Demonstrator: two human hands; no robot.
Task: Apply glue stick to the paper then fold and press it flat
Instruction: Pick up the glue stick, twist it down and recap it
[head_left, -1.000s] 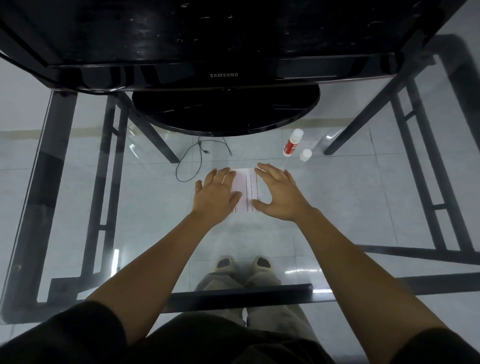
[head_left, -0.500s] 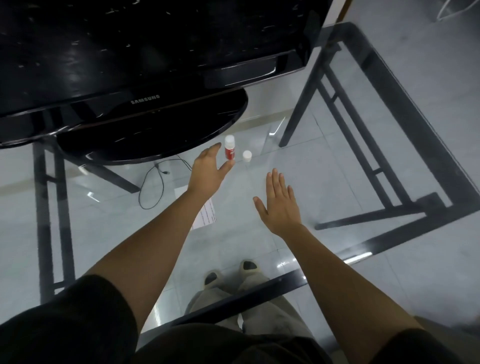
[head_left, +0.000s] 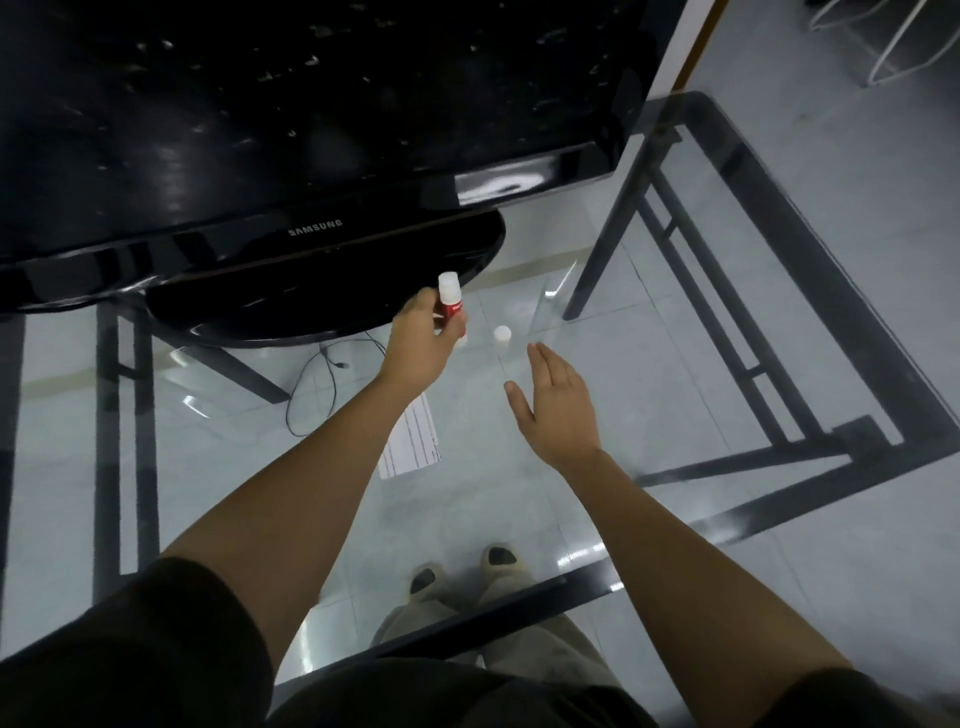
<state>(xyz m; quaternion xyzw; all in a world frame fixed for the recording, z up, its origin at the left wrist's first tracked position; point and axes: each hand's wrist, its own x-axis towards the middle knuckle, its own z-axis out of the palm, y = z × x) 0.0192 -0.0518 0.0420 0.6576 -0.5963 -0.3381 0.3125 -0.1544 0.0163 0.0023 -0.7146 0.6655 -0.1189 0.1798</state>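
A red and white glue stick (head_left: 450, 303) stands upright in my left hand (head_left: 422, 344), whose fingers are closed round its lower part, just in front of the monitor base. Its white cap (head_left: 502, 334) sits on the glass a little to the right. My right hand (head_left: 558, 409) hovers open and flat, fingers apart, below the cap and holding nothing. The folded white paper (head_left: 413, 442) with printed lines lies on the glass table (head_left: 675, 374), partly hidden under my left forearm.
A black Samsung monitor (head_left: 311, 130) with an oval base (head_left: 332, 280) fills the far left. A thin black cable (head_left: 311, 379) lies behind the glass. The dark table frame (head_left: 779, 291) runs along the right. My feet (head_left: 462, 569) show through the glass.
Both hands left the paper. My left hand reached forward and closed on the glue stick, lifting it. The view swung to the right, and my right hand stayed open.
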